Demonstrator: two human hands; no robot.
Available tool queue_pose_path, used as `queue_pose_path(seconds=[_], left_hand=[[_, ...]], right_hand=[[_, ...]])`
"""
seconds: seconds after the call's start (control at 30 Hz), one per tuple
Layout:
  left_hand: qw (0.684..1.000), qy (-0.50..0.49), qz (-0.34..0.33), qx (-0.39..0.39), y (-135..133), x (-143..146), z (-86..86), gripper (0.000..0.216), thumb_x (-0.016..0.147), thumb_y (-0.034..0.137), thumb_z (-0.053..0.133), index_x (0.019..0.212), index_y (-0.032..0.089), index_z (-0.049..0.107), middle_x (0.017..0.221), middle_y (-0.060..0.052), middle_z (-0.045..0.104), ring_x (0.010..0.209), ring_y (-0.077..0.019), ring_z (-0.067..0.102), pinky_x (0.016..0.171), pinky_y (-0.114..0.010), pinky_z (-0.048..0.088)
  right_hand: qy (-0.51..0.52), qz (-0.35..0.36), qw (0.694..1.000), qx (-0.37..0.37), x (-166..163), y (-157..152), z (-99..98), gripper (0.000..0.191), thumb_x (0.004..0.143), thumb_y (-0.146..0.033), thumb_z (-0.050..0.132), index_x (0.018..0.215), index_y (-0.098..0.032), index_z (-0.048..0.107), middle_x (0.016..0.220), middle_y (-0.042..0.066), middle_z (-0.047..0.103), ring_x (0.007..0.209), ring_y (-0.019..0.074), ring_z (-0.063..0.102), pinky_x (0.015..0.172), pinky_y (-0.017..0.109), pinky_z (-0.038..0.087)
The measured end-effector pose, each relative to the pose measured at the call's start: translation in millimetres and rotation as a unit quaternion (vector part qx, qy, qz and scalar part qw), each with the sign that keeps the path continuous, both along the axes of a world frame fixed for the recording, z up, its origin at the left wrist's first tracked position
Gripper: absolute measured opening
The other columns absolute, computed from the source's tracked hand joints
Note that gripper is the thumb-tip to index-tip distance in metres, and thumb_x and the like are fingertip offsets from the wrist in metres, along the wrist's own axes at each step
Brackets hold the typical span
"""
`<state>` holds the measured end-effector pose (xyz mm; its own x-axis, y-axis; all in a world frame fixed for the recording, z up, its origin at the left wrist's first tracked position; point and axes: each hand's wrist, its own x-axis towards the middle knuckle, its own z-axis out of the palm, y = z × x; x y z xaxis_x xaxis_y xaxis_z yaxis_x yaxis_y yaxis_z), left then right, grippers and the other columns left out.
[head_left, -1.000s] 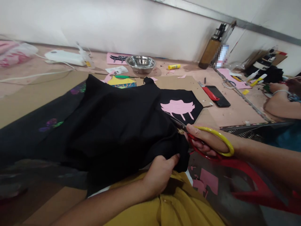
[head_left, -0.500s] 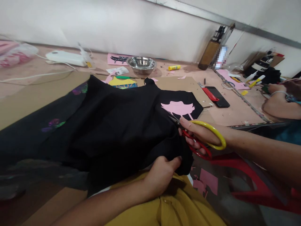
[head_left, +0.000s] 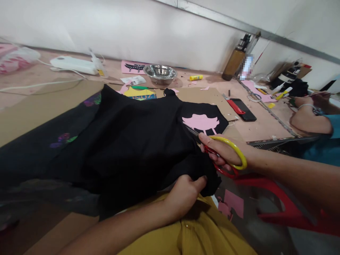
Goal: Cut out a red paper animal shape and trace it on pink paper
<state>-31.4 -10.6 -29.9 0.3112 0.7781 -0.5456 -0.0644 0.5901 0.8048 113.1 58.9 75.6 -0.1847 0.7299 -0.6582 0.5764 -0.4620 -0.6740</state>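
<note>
A large piece of black fabric [head_left: 132, 141] is draped over the cardboard and down toward my lap. My left hand [head_left: 184, 193] pinches its near edge, low in the view. In my right hand [head_left: 215, 147] is a pair of scissors with one yellow and one red handle loop [head_left: 243, 157]. The blades lie along the lower left edge of a pink cutout shape [head_left: 200, 122] on the fabric; their tips look close together. Whether the blades are cutting the cloth I cannot tell.
Behind the fabric stand a metal bowl [head_left: 160, 73] and a glue stick [head_left: 196, 77]. To the right lie a red-handled tool [head_left: 236, 107] and a black phone [head_left: 248, 112]. Another person's arm [head_left: 308, 117] rests at the far right. Below is a red stool [head_left: 271, 191].
My right hand and the scissors have shifted slightly left, the blades closing together. The left hand keeps its hold. The camera view has moved a little.
</note>
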Motion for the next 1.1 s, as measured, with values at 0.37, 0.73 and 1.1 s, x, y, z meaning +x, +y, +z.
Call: queue_pose_path(seconds=[0.37,0.73,1.1], left_hand=[[0.967,0.181,-0.165,0.068,3.5,-5.0,11.3,0.041,0.075,0.038,0.060,0.046,0.021,0.037,0.048,0.005,0.028,0.045,-0.0080,0.023,0.043,-0.028,0.015],[0.957,0.212,-0.180,0.085,0.3,-11.0,25.1,0.046,0.080,0.044,0.056,0.044,0.020,0.039,0.045,0.004,0.031,0.042,-0.0083,0.029,0.041,-0.027,0.015],[0.963,0.176,-0.166,0.119,-1.4,-14.0,21.4,0.040,0.076,0.044,0.057,0.049,0.020,0.040,0.050,0.004,0.033,0.048,-0.0097,0.030,0.047,-0.026,0.025]], right_hand=[[0.033,0.004,0.999,-0.029,-8.6,14.5,-5.7,0.072,0.077,-0.092,0.033,0.075,-0.022,0.044,0.047,-0.005,0.044,0.032,0.0096,0.040,0.032,0.024,0.039],[-0.007,-0.081,0.996,0.025,-31.6,5.9,2.3,0.063,0.094,-0.073,0.030,0.067,-0.018,0.045,0.048,-0.006,0.039,0.032,0.0035,0.030,0.030,0.015,0.028],[0.013,-0.094,0.995,0.042,-46.2,19.3,0.9,0.062,0.090,-0.077,0.028,0.072,-0.020,0.042,0.049,-0.004,0.042,0.033,0.0085,0.038,0.029,0.021,0.038]])
